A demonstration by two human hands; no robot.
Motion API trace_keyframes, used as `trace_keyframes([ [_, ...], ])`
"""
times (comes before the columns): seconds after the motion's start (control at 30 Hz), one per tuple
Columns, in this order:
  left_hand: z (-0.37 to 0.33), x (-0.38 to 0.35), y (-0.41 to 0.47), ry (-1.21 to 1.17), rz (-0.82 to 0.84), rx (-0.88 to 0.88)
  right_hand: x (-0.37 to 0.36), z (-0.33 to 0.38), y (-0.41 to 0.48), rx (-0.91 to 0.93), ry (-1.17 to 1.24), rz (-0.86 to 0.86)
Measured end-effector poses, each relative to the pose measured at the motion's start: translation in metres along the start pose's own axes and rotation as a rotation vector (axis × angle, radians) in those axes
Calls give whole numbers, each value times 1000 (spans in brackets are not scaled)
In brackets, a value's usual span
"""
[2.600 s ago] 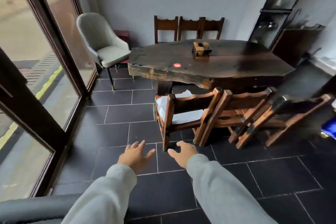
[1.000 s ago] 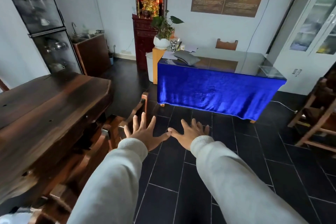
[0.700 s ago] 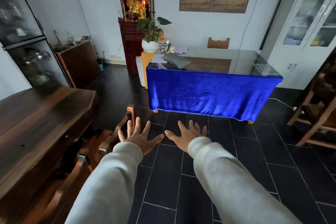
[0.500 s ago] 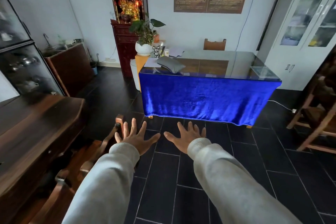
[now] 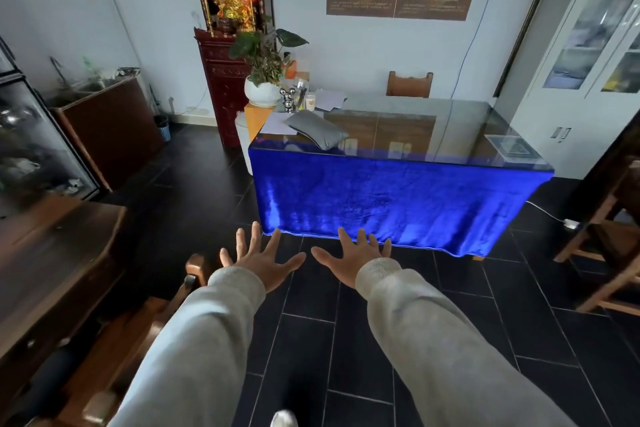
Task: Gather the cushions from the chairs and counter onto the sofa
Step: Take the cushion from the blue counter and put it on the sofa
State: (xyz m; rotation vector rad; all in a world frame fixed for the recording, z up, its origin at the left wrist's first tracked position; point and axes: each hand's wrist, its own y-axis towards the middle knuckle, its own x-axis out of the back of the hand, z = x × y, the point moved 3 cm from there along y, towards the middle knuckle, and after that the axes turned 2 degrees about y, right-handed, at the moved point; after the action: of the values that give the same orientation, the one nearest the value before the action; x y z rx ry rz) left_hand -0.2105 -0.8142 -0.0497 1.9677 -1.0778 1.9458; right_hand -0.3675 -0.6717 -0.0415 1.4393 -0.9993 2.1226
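The step in hand was reaching the grey cushion [image 5: 317,131], which lay at the near left corner of the glass worktop [image 5: 450,135], close to its front edge. My left hand [image 5: 258,262] and right hand [image 5: 349,260] were empty, fingers spread wide, well short of it. Next, I judged, I'd step up and reach over the blue cloth [image 5: 398,201]. The tiled floor [image 5: 311,340] ahead lay open, with a chair back [image 5: 194,270] just beside my left hand.
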Motion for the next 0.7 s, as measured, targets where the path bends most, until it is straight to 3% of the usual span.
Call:
trace_keyframes([
  [0.7,-18,130,334,-59,27,-91,104,51,301,-121,79,47],
])
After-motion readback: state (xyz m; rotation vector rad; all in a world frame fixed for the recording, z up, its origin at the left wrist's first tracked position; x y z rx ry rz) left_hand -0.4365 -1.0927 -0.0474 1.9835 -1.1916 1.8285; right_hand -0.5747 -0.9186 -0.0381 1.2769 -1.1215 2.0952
